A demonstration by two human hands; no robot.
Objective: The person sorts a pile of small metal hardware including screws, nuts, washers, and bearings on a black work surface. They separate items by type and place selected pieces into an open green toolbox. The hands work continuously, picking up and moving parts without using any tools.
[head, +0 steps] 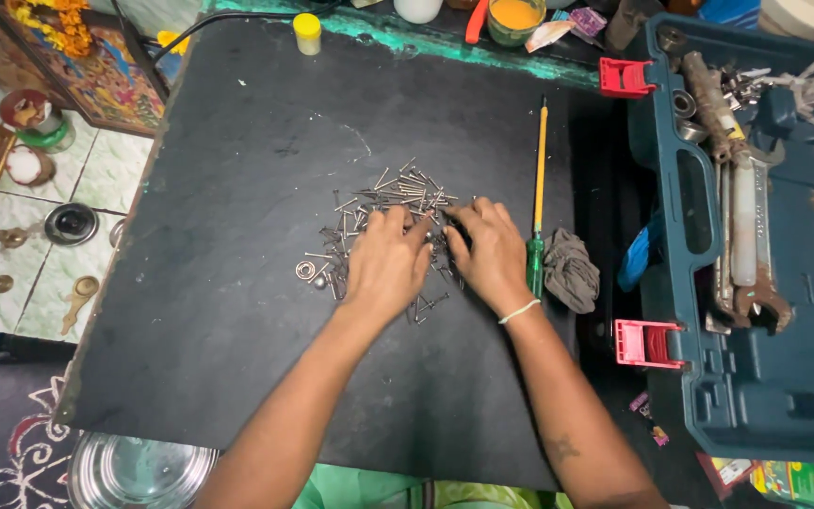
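A loose heap of small metal screws and nails [398, 193] lies in the middle of a black board [237, 311]. My left hand [386, 262] rests palm down on the near left side of the heap, fingers spread over the screws. My right hand [490, 250] lies palm down on the right side of the heap, fingertips touching the screws. A white band circles my right wrist. Whether either hand pinches a screw is hidden under the fingers.
A yellow-shafted screwdriver with a green handle [539, 198] lies right of my right hand, beside a grey rag [571, 270]. An open blue tool case [756, 283] with wrenches stands at the right. A metal ring [305, 270] lies left of the heap. Small jars line the back edge.
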